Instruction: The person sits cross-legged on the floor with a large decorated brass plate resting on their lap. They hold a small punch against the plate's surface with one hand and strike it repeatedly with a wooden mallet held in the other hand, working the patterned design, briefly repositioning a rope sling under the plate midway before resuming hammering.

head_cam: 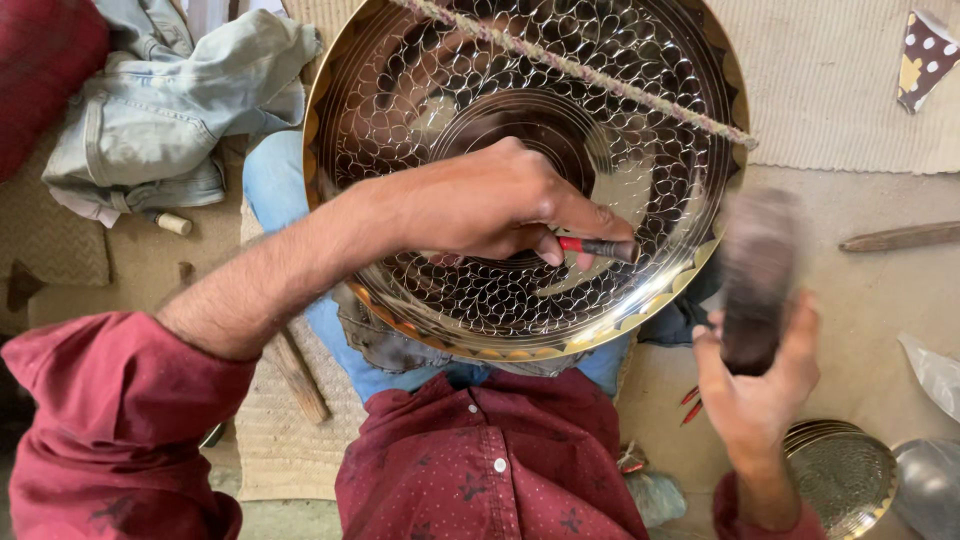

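A large shiny brass tray (400,80), engraved with scale-like patterns and ringed in the middle, rests tilted on my lap. My left hand (490,205) lies across its centre, gripping a small red-handled chisel (595,246) whose dark tip touches the tray's surface. My right hand (760,385) is raised at the tray's right rim, holding a dark wooden mallet (757,275) that is blurred by motion. A twisted cord (600,75) stretches across the upper part of the tray.
Crumpled denim clothing (170,100) lies at the upper left. A wooden stick (900,237) lies on the floor at the right. Smaller engraved plates (845,475) are stacked at the lower right, beside a metal bowl (930,485). Red-handled tools (690,403) lie near my right wrist.
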Motion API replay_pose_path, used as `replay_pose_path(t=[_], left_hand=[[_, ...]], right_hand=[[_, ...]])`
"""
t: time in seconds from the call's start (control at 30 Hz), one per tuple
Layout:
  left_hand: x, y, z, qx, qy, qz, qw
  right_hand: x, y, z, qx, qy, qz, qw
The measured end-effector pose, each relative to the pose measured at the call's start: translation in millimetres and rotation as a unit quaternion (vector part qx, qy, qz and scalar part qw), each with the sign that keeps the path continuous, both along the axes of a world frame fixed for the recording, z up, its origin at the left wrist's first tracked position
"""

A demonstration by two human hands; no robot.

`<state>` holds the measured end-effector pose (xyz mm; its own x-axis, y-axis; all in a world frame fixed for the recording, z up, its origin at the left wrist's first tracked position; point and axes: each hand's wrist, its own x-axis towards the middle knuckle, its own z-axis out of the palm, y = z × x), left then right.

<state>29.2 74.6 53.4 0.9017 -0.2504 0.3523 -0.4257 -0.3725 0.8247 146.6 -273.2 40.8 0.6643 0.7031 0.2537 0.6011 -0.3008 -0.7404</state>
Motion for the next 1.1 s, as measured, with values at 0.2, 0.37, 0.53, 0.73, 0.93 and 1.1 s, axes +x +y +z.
replay_pose_path(t=[0.2,0.37,0.53,0.73,0.93,1.1], left_hand=[[8.6,0.3,6.1,0.023,0.083,-0.045,0.995],[-6.0,0.3,5.0,0.001,0.086,0.010,0.996],[-27.2,-16.3,-0.6,0.036,0.008,0.175,0.984],[-39.1,-39.8,-9.5,0.005,0.037,0.325,0.945],[-55.4,-63.4,-7.9,-0.025,0.029,0.458,0.888],[-56.0,-79.9,-7.3,-0.090,0.013,0.532,0.842]], right_hand=[[-24.8,-14.4,-15.0,-0.013,0.100,-0.061,0.993],[-6.0,-6.0,-13.0,-0.056,0.003,0.006,0.998],[18.0,22.5,26.3,-0.199,-0.148,0.078,0.966],[42.4,61.6,61.2,-0.166,-0.102,0.152,0.969],[50.9,106.5,102.3,-0.342,-0.302,0.207,0.866],[47.3,138.4,125.8,-0.223,-0.191,0.238,0.926]])
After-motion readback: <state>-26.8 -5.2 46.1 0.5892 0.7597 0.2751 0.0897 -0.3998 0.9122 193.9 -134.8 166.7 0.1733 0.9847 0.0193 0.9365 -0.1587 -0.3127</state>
